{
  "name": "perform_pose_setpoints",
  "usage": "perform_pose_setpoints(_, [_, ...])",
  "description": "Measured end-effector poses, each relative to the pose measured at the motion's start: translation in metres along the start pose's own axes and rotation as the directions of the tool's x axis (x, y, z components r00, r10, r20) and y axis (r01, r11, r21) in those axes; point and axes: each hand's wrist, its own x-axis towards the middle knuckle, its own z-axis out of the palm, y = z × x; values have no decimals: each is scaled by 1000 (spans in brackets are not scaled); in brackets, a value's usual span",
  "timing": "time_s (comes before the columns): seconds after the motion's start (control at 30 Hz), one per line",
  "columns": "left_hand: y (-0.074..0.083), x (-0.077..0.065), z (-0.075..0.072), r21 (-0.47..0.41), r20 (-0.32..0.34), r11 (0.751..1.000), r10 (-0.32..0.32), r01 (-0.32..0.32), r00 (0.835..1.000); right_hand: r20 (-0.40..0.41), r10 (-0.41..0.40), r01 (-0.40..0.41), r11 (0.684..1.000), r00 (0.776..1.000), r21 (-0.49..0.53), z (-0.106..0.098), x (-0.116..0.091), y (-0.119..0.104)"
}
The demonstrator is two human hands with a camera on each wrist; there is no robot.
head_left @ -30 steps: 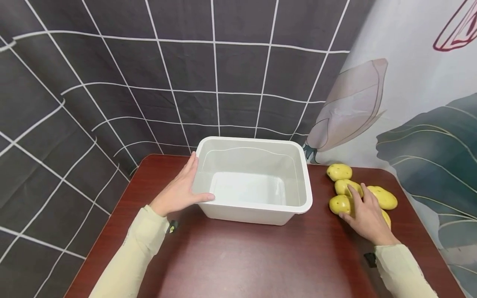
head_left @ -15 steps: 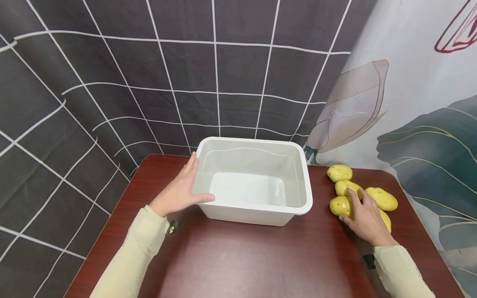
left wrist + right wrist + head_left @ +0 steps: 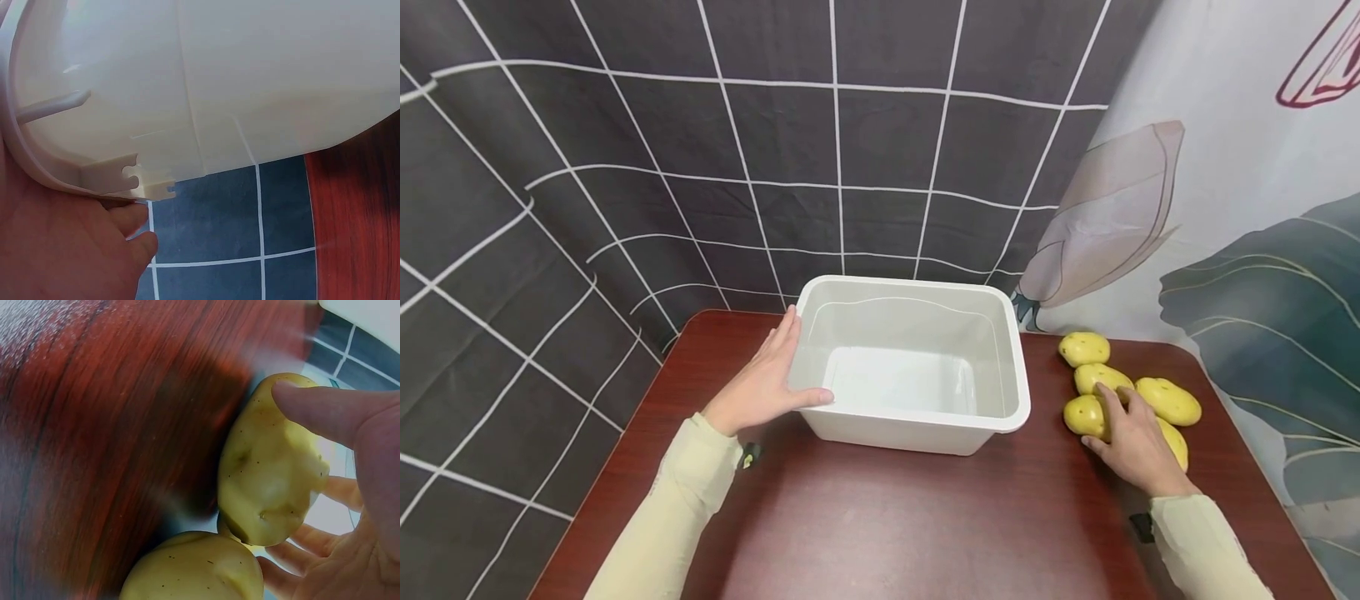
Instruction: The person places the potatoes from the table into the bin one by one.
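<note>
A pale grey plastic tub (image 3: 895, 437) stands at the back middle of the table. My left hand (image 3: 763, 383) rests on its left near corner, fingers stretched along the left rim and thumb on the front rim. In the left wrist view the palm (image 3: 56, 250) lies against the outside below the lip. On the right, my right hand (image 3: 1138, 442) holds a yellow potato (image 3: 1084, 415), still among the others; the right wrist view has the thumb across this potato (image 3: 269, 469) and the fingers behind it. A second potato (image 3: 194, 569) lies right beside it.
More potatoes lie close around the right hand: one at the back (image 3: 1084, 348), one in front of it (image 3: 1096, 377), one at the right (image 3: 1168, 402), one partly under the hand (image 3: 1177, 447). A dark grid-patterned curtain (image 3: 887, 133) hangs behind the reddish-brown table (image 3: 880, 517).
The right hand's fingers have drawn slightly left and closer round the potato. The left hand and the tub stay where they were.
</note>
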Motion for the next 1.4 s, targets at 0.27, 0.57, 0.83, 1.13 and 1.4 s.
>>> perform_pose_setpoints(0.27, [0, -1, 0, -6, -11, 1000, 10, -10, 1000, 21, 3, -3, 1000, 1000, -10, 0, 0, -2])
perform_pose_setpoints(0.57, [-2, 0, 2, -7, -15, 1000, 21, -21, 1000, 3, -11, 11, 1000, 1000, -19, 4, 0, -2])
perform_pose_setpoints(0.83, [-1, 1, 1, -9, -17, 999, 31, -31, 999, -18, -12, 11, 1000, 1000, -14, 7, 1, 0])
perform_pose_setpoints(1.13, [1, 1, -1, -4, -13, 1000, 26, -26, 1000, -75, -45, 43, 999, 996, -18, 8, -1, 1])
perform_pose_setpoints(1.4, [1, 1, 0, -3, -12, 1000, 31, -31, 999, -81, -42, 40, 999, 996, -20, 10, -2, 4])
